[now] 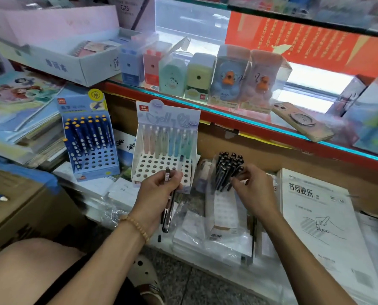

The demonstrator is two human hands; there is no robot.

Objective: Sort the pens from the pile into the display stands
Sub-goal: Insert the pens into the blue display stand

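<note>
Black pens (169,201), slim, stiff and light, sit bunched in the left hand (155,194)'s closed grip beside the white stand (161,170). The right hand (253,188) pinches one among the dark pens (227,170); likely slippery, best held mid-barrel.

White stand (161,137) reads "LANTU" (booklet (315,208): "B5", "30").

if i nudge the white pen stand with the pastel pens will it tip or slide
The white stand probably slides easily: it looks like light card. It may tip backward, since its pastel pens and tall header sit at the rear, the front holes empty.
</note>
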